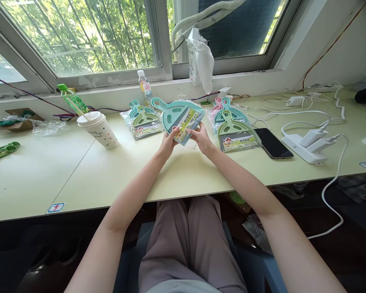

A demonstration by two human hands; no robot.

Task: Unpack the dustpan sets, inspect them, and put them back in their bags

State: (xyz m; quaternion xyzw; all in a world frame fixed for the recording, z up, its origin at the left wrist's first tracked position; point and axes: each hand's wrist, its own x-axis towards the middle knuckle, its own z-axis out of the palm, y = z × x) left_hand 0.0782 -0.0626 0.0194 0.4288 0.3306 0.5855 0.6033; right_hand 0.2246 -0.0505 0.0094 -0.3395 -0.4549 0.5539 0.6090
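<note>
While it's held tilted, turquoise dustpan [171, 114], looped handle [161, 105], yellow-printed label [190, 121]

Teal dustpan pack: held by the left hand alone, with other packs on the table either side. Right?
Not the left hand alone: the head view shows the right hand holding the teal dustpan pack too. Other packs do lie on the table either side.

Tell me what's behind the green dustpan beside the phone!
Behind the green dustpan is a turquoise dustpan, with something pink farther back. Their lower parts are mostly covered, so I can't see those.
</note>
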